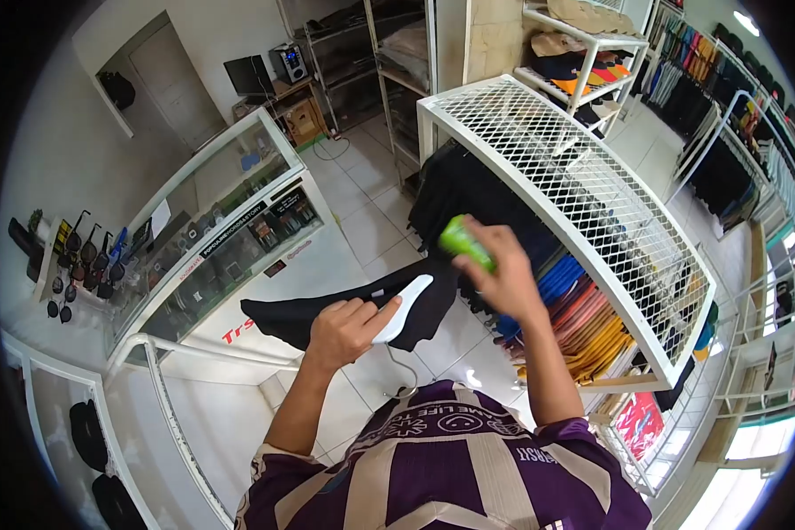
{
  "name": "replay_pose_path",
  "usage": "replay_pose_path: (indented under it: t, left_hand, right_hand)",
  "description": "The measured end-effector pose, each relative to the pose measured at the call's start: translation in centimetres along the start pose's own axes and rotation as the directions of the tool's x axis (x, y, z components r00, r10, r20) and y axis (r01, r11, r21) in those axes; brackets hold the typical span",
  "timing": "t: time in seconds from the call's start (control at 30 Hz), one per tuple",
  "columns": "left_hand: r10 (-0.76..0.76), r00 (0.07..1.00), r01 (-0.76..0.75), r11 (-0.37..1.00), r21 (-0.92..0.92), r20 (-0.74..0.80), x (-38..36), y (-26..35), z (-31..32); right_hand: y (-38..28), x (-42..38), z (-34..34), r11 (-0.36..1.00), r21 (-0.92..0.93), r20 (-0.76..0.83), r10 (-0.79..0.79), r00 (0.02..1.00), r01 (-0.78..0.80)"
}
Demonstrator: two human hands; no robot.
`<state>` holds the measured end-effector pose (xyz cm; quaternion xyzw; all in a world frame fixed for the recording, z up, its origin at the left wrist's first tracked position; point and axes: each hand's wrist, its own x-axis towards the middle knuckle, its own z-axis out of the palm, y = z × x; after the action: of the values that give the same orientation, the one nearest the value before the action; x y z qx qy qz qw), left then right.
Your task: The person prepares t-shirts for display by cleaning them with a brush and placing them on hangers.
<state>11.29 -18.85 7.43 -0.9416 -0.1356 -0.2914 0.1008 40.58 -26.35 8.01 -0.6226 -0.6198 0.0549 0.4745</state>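
My left hand [346, 334] is closed around a white clothes hanger [408, 305], its metal hook pointing down toward my body. A black garment [305, 311] hangs on the hanger and spreads out to both sides of the hand. My right hand [505, 272] grips a bright green block-like object [466, 243], blurred by motion, whose kind I cannot tell. That hand is raised above the garment's right end, beside the rack of clothes.
To the right stands a white rack with a mesh top [556, 150], holding dark and coloured clothes [583, 327]. A glass display case [230, 221] is at the left, near sunglasses [88, 252]. A white metal rail [212, 349] runs close to my left arm. Shelves with caps stand behind.
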Motion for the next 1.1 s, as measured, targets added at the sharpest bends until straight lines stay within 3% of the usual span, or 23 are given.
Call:
replay_pose_path:
  t: [0.07, 0.13, 0.2, 0.27, 0.33, 0.4, 0.47, 0.53, 0.6, 0.67, 0.73, 0.77, 0.8, 0.83, 0.87, 0.97, 1.03, 1.07, 1.1]
  left_hand:
    - [0.031, 0.999, -0.031, 0.999, -0.01, 0.01, 0.1, -0.1, 0.0]
    - [0.014, 1.0, -0.014, 1.0, -0.01, 0.015, -0.1, -0.2, -0.3]
    - [-0.013, 1.0, 0.013, 0.998, -0.057, 0.013, -0.4, -0.2, -0.7]
    - [-0.064, 0.998, 0.064, 0.993, -0.099, 0.004, -0.9, -0.3, -0.8]
    - [-0.075, 0.997, 0.076, 0.992, -0.097, 0.006, -0.7, -0.6, -0.8]
    - [-0.082, 0.996, 0.085, 0.991, -0.108, 0.033, -0.8, -0.5, -0.6]
    - [-0.065, 0.997, 0.068, 0.992, -0.11, 0.031, -0.6, -0.2, -0.3]
    - [-0.04, 0.998, 0.044, 0.991, -0.123, 0.038, 0.0, -0.1, -0.4]
    - [-0.049, 0.998, 0.055, 0.988, -0.141, 0.045, 0.2, -0.4, -0.9]
    - [-0.08, 0.996, 0.086, 0.983, -0.162, 0.044, -0.2, -0.3, -1.4]
    - [-0.135, 0.991, 0.133, 0.961, -0.245, 0.007, 0.1, -1.0, -1.8]
    - [-0.18, 0.982, 0.19, 0.936, -0.296, 0.058, 0.3, -1.3, -2.5]
    - [-0.198, 0.978, 0.209, 0.932, -0.295, 0.067, 0.3, -1.1, -2.7]
    - [-0.252, 0.965, 0.258, 0.864, -0.432, 0.073, 0.7, -1.2, -2.8]
    - [-0.299, 0.951, 0.29, 0.778, -0.558, 0.077, 1.2, -1.5, -2.7]
    - [-0.348, 0.921, 0.383, 0.732, -0.563, 0.175, 2.5, -2.1, -2.7]
    - [-0.427, 0.844, 0.535, 0.629, -0.564, 0.324, 3.7, -2.8, -3.0]
    - [-0.426, 0.844, 0.535, 0.629, -0.564, 0.326, 4.2, -3.2, -2.8]
    - [-0.41, 0.868, 0.494, 0.654, -0.572, 0.281, 4.7, -3.7, -2.5]
  right_hand:
    - [-3.3, -1.2, 0.3, 0.998, 0.012, 0.22, -0.065, 0.973, 0.064]
    - [-0.6, -1.5, 1.0, 0.998, 0.001, 0.179, -0.065, 0.982, 0.066]
    - [6.4, -1.8, 1.5, 0.979, -0.195, -0.169, 0.023, 0.985, -0.056]
    - [10.7, -2.9, 1.5, 0.822, -0.352, -0.229, 0.388, 0.893, -0.448]
    - [7.9, -2.7, 0.6, 0.894, -0.179, -0.241, 0.366, 0.899, -0.411]
    - [3.5, -2.8, 0.6, 0.991, -0.114, -0.192, 0.051, 0.98, -0.074]
    - [-1.1, -3.3, 0.8, 0.997, 0.072, -0.029, 0.012, 1.0, -0.01]
    - [-2.3, -3.5, 1.0, 0.999, 0.0, 0.08, 0.035, 0.996, -0.035]
    - [3.1, -3.7, 1.9, 0.996, -0.087, -0.106, 0.02, 0.994, -0.03]
    - [10.2, -5.1, 2.0, 0.881, -0.337, -0.143, 0.3, 0.943, -0.331]
    - [11.1, -5.8, 0.7, 0.856, -0.233, -0.205, 0.42, 0.884, -0.461]
    - [11.9, -5.3, 0.5, 0.862, -0.239, -0.202, 0.407, 0.891, -0.447]
    - [10.8, -5.4, 0.3, 0.927, -0.077, -0.163, 0.353, 0.921, -0.368]
    - [9.1, -5.8, 0.1, 0.952, 0.095, -0.135, 0.302, 0.944, -0.291]
    - [6.7, -5.2, -0.1, 0.965, 0.135, -0.06, 0.235, 0.97, -0.225]
    - [2.6, -4.4, 0.1, 0.87, 0.371, 0.336, 0.2, 0.92, -0.325]
    - [2.4, -4.7, 0.5, 0.745, 0.498, 0.593, 0.08, 0.801, -0.444]
    - [2.7, -5.2, 1.0, 0.801, 0.418, 0.671, 0.046, 0.74, -0.429]
    - [1.3, -5.5, 0.8, 0.795, 0.395, 0.667, 0.096, 0.739, -0.46]
